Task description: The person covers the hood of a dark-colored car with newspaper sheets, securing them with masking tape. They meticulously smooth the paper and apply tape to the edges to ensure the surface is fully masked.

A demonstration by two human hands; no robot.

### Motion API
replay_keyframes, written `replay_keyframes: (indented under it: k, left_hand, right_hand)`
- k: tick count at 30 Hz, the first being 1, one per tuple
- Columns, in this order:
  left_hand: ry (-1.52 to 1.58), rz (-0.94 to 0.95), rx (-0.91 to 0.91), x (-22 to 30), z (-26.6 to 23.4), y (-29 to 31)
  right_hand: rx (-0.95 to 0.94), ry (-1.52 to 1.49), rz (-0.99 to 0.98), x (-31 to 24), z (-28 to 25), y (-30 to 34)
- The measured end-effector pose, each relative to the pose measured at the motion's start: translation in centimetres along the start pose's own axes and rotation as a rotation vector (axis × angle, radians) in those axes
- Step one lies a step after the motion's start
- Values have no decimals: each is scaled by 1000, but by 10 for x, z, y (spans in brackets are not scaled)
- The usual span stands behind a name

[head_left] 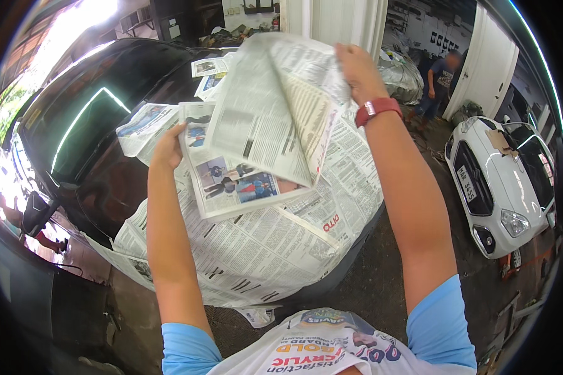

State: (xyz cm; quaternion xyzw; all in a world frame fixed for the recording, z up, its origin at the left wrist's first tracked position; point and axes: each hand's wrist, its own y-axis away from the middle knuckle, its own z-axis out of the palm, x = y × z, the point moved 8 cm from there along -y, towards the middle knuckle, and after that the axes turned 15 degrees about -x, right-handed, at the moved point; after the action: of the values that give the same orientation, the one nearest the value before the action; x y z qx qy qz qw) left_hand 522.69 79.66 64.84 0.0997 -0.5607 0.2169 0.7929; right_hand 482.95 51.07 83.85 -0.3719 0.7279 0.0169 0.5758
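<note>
Both my hands are on a newspaper (250, 119), held over the front end of a black car (94, 119). My left hand (167, 147) grips its left edge, where printed photos show. My right hand (361, 72), with a red wristwatch (379, 109) on that arm, is closed on the upper right side of the sheets. One page is folded over at an angle between my hands. Beneath it, overlapping newspaper sheets (231, 256) cover the rounded car end. More loose newspapers (147, 125) lie near the windshield.
A white car (507, 181) stands at the right. Behind it, a person (442, 81) is beside a white door (481, 62). A covered bulky thing (399, 78) and piled clutter (244, 37) are at the back. The car's side mirror (39, 211) sticks out at the left.
</note>
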Motion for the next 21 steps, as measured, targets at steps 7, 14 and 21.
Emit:
replay_keyframes:
  k: [7, 14, 21]
  left_hand:
    - [166, 148, 49, -16, -79, -32]
    - [68, 315, 479, 24, -217, -19]
    - [-1298, 633, 1023, 54, -17, 45]
  right_hand:
    - [403, -708, 223, 197, -83, 62]
    - [431, -610, 730, 274, -24, 165]
    - [178, -692, 495, 254, 6, 183]
